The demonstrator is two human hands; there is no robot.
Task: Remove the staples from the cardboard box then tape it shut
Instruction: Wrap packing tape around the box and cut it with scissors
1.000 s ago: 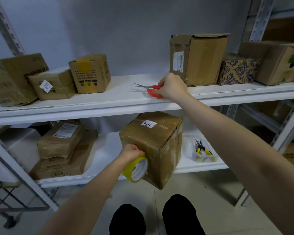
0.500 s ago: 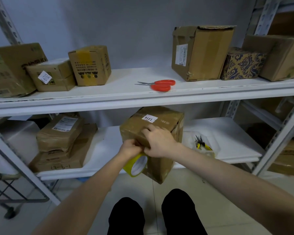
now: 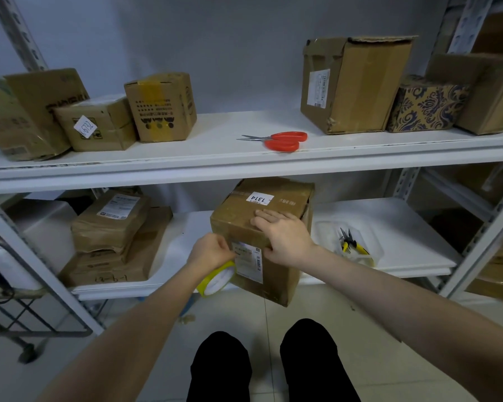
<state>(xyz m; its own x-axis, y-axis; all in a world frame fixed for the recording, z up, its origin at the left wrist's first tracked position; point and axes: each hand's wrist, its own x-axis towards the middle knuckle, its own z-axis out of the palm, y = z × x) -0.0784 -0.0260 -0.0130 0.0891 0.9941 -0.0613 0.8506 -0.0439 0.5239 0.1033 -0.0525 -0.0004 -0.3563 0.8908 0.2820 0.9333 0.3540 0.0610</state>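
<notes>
A brown cardboard box (image 3: 276, 198) with a white "1314" label juts over the front edge of the lower shelf (image 3: 389, 227). My right hand (image 3: 282, 236) lies flat on the box's top near its front edge, fingers straight, thumb over the front face. My left hand (image 3: 212, 252) grips a yellow tape roll (image 3: 215, 281) at the box's front left corner, its fingertips at the shipping label there. Red-handled scissors (image 3: 282, 140) lie on the upper shelf (image 3: 215, 158). Yellow-handled pliers (image 3: 352, 245) lie in a clear tray to the right of the box.
Several cardboard boxes stand on the upper shelf, left (image 3: 160, 108) and right (image 3: 352, 85), with a patterned box (image 3: 424, 105). Stacked parcels (image 3: 111, 239) fill the lower shelf's left. A wire cart (image 3: 18, 314) stands at the far left. My knees (image 3: 262, 369) are below on the tiled floor.
My right hand let go of the scissors on the upper shelf and came down onto the box's top. The left hand with the tape stayed at the box's front corner.
</notes>
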